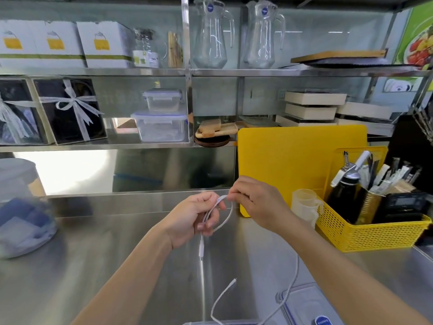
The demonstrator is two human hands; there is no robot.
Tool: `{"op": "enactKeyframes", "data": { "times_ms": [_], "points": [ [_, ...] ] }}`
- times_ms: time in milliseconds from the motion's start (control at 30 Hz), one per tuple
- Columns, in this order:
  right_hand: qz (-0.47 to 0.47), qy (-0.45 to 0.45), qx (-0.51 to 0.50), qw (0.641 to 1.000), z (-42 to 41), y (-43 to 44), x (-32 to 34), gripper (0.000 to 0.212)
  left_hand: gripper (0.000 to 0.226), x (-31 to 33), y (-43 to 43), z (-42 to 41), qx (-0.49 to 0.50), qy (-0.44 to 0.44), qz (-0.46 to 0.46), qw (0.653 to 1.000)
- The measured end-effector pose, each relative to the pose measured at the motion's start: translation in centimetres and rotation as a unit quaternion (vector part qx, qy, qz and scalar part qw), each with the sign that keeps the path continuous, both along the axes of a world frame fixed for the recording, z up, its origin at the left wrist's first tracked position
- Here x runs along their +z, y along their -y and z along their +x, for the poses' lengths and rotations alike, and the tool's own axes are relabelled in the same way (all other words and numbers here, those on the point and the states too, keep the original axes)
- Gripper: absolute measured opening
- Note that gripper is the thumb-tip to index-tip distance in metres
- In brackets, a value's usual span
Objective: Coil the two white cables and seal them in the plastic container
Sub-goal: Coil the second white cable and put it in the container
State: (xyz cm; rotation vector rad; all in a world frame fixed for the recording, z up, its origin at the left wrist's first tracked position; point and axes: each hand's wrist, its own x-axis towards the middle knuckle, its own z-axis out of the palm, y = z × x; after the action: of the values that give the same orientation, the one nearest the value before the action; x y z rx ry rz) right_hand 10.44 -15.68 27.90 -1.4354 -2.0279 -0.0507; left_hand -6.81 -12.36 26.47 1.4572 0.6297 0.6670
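We see both hands raised over the steel tabletop [117, 266], working one white cable [228, 216]. The left hand [194, 219] has its grip closed round a few gathered strands of it, fingers curled so that we cannot count the loops inside the fist. The right hand [255, 202] pinches the top of the loop between thumb and fingertips; the pinch itself is turned away from us, hidden behind the knuckles. A single open loop arcs between the two hands. Below the left hand a plug end [201, 250] hangs free, and its tip blurs into a bright streak of reflection on the steel.

A second stretch of white cable [221, 299] lies lower down, one end lifted, and another run [295, 275] drops from under the right forearm towards the frame's bottom edge. We cannot tell whether these belong to the held cable or to the other one, since the forearm and the edge cut them off.

The plastic container [222, 322] shows only as a sliver at the bottom edge, and just beside it to the right lies a clear lid [304, 303] with a blue label, partly cropped and partly covered by the right forearm.

At far left a large translucent tub [21, 207] is blurred; its contents are bluish shapes we cannot identify. At right a yellow basket [375, 235] stands in front of a yellow board [293, 160].
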Motion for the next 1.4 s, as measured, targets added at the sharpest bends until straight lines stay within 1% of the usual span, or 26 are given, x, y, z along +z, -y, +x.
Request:
{"op": "enactKeyframes", "data": {
  "times_ms": [167, 233, 267, 333, 400, 433, 500, 567, 600, 633, 733, 800, 867, 900, 933, 967, 1000, 1067, 1100, 1133, 1167, 1200, 1233, 1267, 1333, 1400],
  "points": [
    [0.061, -0.045, -0.015, 0.997, 0.2, 0.1, -0.1, 0.022, 0.03, 0.5, 0.5, 0.2, -0.031, 0.02, -0.023, 0.999],
    [0.075, -0.064, -0.028, 0.995, 0.3, 0.1, 0.2, 0.022, 0.03, 0.5, 0.6, 0.2, -0.034, 0.012, -0.02, 0.999],
    [0.064, -0.08, -0.038, 0.994, 0.4, 0.0, 0.5, 0.024, 0.03, 0.4, 0.6, 0.1, -0.032, 0.014, -0.021, 0.999],
    [-0.009, -0.134, -0.038, 0.99, 0.5, -0.2, 1.0, 0.023, 0.028, 0.3, 0.5, -0.3, -0.024, 0.05, -0.042, 0.998],
    [-0.102, -0.22, -0.005, 0.97, 1.0, -0.4, 0.9, 0.013, 0.023, 0.4, 0.2, -0.9, -0.001, 0.127, -0.079, 0.989],
    [-0.129, -0.265, 0.004, 0.955, 1.5, -0.5, 0.6, 0.011, 0.02, 0.6, 0.0, -1.3, 0.018, 0.175, -0.103, 0.979],
    [-0.139, -0.356, -0.002, 0.924, 2.7, -0.5, -0.3, 0.015, 0.02, 1.3, -0.6, -2.4, 0.062, 0.249, -0.131, 0.958],
    [-0.122, -0.415, -0.013, 0.901, 3.7, -0.6, -0.9, 0.019, 0.022, 2.0, -1.1, -3.3, 0.096, 0.267, -0.124, 0.951],
    [-0.114, -0.417, -0.019, 0.902, 3.9, -0.7, -1.0, 0.019, 0.023, 2.3, -1.3, -3.5, 0.105, 0.265, -0.117, 0.951],
    [-0.11, -0.399, -0.025, 0.91, 3.8, -0.9, -1.0, 0.018, 0.025, 2.5, -1.3, -3.5, 0.111, 0.265, -0.112, 0.951],
    [-0.103, -0.278, -0.051, 0.954, 2.9, -1.4, -0.8, 0.012, 0.031, 3.2, -1.6, -3.2, 0.131, 0.298, -0.109, 0.939],
    [-0.101, -0.235, -0.055, 0.965, 2.5, -1.7, -0.8, 0.006, 0.034, 3.8, -1.8, -3.3, 0.148, 0.331, -0.12, 0.924],
    [-0.086, -0.187, -0.058, 0.977, 2.5, -1.9, -1.0, 0.019, 0.035, 4.4, -2.1, -3.8, 0.164, 0.362, -0.133, 0.908],
    [-0.077, -0.132, -0.065, 0.986, 2.6, -2.0, -1.1, 0.026, 0.035, 4.6, -2.3, -4.1, 0.173, 0.372, -0.136, 0.902],
    [-0.065, -0.054, -0.08, 0.993, 2.7, -2.2, -1.2, 0.031, 0.034, 4.7, -2.4, -4.3, 0.181, 0.375, -0.135, 0.899],
    [-0.053, 0.023, -0.101, 0.993, 2.7, -2.2, -1.3, 0.034, 0.034, 4.7, -2.4, -4.4, 0.187, 0.373, -0.132, 0.899],
    [-0.035, 0.079, -0.125, 0.988, 2.7, -2.3, -1.2, 0.035, 0.034, 4.7, -2.4, -4.4, 0.189, 0.367, -0.127, 0.902],
    [-0.002, 0.129, -0.166, 0.978, 2.8, -2.4, -0.9, 0.03, 0.034, 4.4, -2.3, -4.1, 0.184, 0.345, -0.118, 0.913],
    [0.007, 0.132, -0.186, 0.974, 2.8, -2.4, -0.7, 0.025, 0.034, 4.2, -2.3, -3.9, 0.181, 0.331, -0.113, 0.919],
    [0.019, 0.116, -0.197, 0.973, 2.7, -2.4, -0.6, 0.021, 0.034, 4.1, -2.2, -3.8, 0.179, 0.32, -0.108, 0.924],
    [0.026, 0.06, -0.2, 0.978, 2.7, -2.4, -0.6, 0.016, 0.035, 4.2, -2.2, -3.8, 0.179, 0.316, -0.104, 0.926],
    [0.023, -0.016, -0.196, 0.98, 2.6, -2.3, -0.5, 0.012, 0.034, 4.3, -2.3, -3.9, 0.18, 0.317, -0.103, 0.926],
    [0.015, -0.093, -0.194, 0.976, 2.4, -2.3, -0.5, 0.01, 0.034, 4.4, -2.5, -4.1, 0.183, 0.318, -0.102, 0.925],
    [0.009, -0.149, -0.193, 0.97, 2.4, -2.3, -0.4, 0.009, 0.033, 4.6, -2.6, -4.3, 0.187, 0.316, -0.101, 0.925],
    [0.004, -0.191, -0.199, 0.961, 2.5, -2.3, -0.2, 0.008, 0.033, 4.8, -2.8, -4.3, 0.192, 0.305, -0.098, 0.927],
    [0.006, -0.177, -0.199, 0.964, 2.9, -2.2, 0.1, 0.01, 0.034, 4.9, -3.0, -4.0, 0.194, 0.298, -0.097, 0.93]
  ]
}}
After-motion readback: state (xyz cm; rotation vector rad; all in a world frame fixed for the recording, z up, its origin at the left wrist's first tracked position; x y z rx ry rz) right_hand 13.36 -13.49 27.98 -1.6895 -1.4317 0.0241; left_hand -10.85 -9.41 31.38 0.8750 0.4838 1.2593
